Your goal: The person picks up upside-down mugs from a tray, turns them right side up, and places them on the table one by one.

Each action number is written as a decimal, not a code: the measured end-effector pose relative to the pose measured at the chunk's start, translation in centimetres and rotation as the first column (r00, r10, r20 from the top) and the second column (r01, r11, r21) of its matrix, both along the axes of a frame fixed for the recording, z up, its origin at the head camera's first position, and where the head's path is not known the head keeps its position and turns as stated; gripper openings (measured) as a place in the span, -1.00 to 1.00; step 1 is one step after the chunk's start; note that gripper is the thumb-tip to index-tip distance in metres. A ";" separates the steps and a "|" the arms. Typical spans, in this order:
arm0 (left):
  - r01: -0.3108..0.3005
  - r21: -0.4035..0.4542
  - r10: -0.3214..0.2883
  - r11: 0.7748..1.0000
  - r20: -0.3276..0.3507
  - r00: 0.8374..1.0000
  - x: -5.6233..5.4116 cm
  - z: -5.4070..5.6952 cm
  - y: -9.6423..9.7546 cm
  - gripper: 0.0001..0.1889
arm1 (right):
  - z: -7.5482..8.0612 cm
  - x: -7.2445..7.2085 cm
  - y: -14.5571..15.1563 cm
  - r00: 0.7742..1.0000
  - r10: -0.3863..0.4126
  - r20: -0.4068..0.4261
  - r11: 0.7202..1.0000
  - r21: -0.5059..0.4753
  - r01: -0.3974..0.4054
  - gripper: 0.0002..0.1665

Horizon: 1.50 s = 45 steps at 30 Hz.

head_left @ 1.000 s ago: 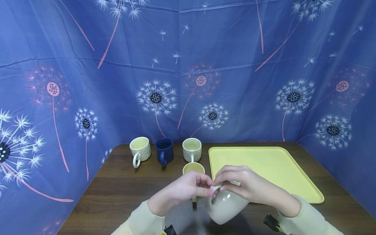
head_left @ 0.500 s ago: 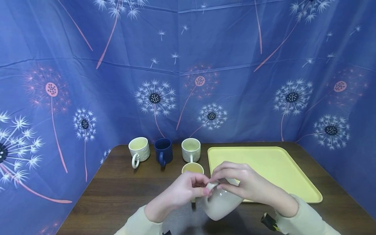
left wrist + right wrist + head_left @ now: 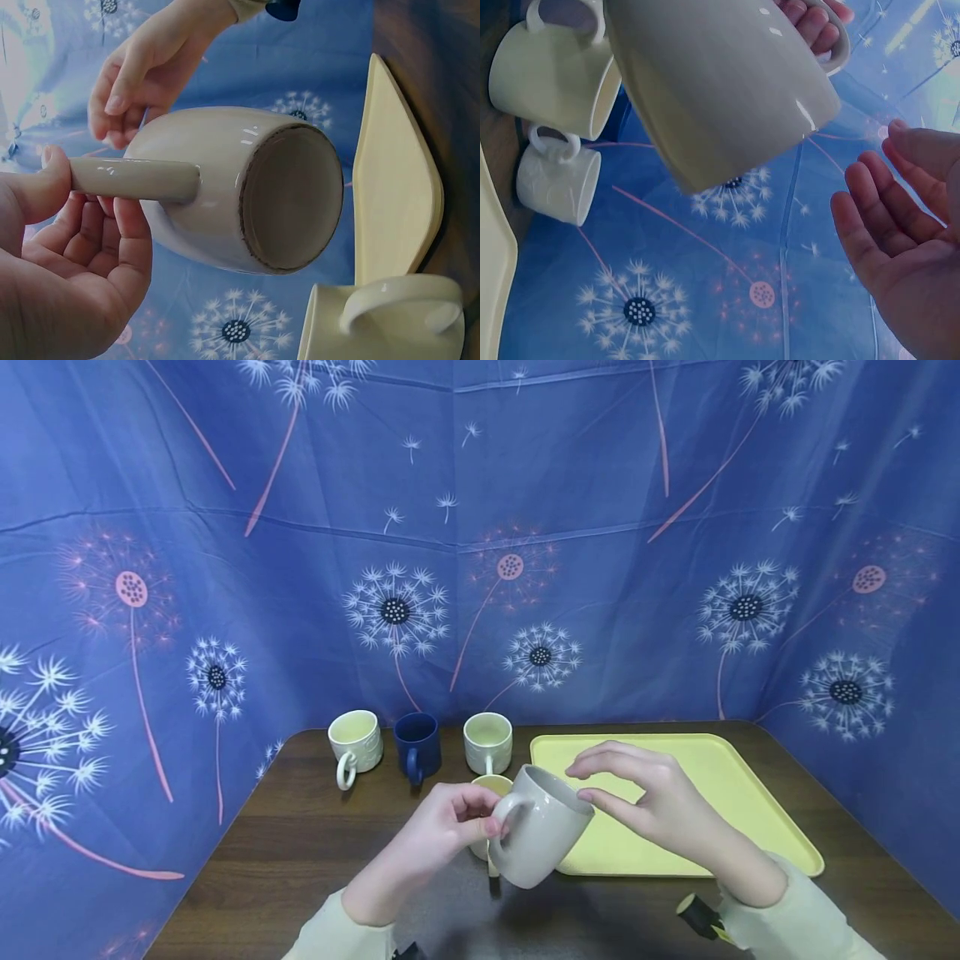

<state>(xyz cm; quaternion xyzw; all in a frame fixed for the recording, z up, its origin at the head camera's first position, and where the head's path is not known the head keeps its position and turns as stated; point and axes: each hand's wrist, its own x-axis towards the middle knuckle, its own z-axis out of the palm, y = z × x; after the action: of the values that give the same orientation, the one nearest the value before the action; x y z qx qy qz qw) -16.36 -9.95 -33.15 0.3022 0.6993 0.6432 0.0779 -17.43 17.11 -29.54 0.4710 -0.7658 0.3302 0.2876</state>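
Note:
A glossy off-white mug [image 3: 536, 839] hangs tilted over the table, its mouth up toward the right. My left hand [image 3: 431, 839] pinches its handle between thumb and fingers. The left wrist view shows the mug's round base [image 3: 292, 199] with a dark, rough ring around it. Just off the rim, my right hand [image 3: 667, 793] has its fingers spread and holds nothing; in the right wrist view a gap lies between the fingertips and the mug. Behind the held mug stands a pale yellow mug [image 3: 491, 783], partly hidden by it and the left hand.
Along the table's back edge stand a white mug [image 3: 362, 750], a dark blue mug [image 3: 420, 752] and another white mug [image 3: 489, 747]. A yellow tray [image 3: 738, 802] lies at the right. Patterned blue cloth [image 3: 480, 610] hangs behind the table.
The right hand has let go of the mug and drawn back to the right with fingers opened. The left hand has raised the mug, whose mouth now shows.

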 end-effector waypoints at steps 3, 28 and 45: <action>-0.021 0.009 0.021 1.000 -0.027 0.999 -0.1 0.1 -0.6 -0.80 | 0.0 -0.2 0.4 0.999 -0.029 -0.020 0.999 -0.022 0.029 -0.62; -0.383 0.200 0.403 0.902 -0.073 0.912 -0.2 -0.6 -4.8 -0.76 | -3.7 -0.6 2.6 0.968 -0.250 0.009 0.966 -0.071 0.250 -0.51; -0.565 0.198 0.567 0.801 0.051 0.822 -0.3 -3.7 -6.6 -0.81 | -6.2 -0.4 3.8 0.954 -0.291 0.070 0.954 -0.059 0.295 -0.53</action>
<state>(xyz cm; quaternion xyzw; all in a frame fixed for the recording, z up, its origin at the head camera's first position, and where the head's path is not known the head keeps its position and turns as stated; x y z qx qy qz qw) -16.67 -16.59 -36.88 0.0899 0.6881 0.7037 -0.1528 -17.82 20.96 -35.71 0.3317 -0.8237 0.3242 0.3260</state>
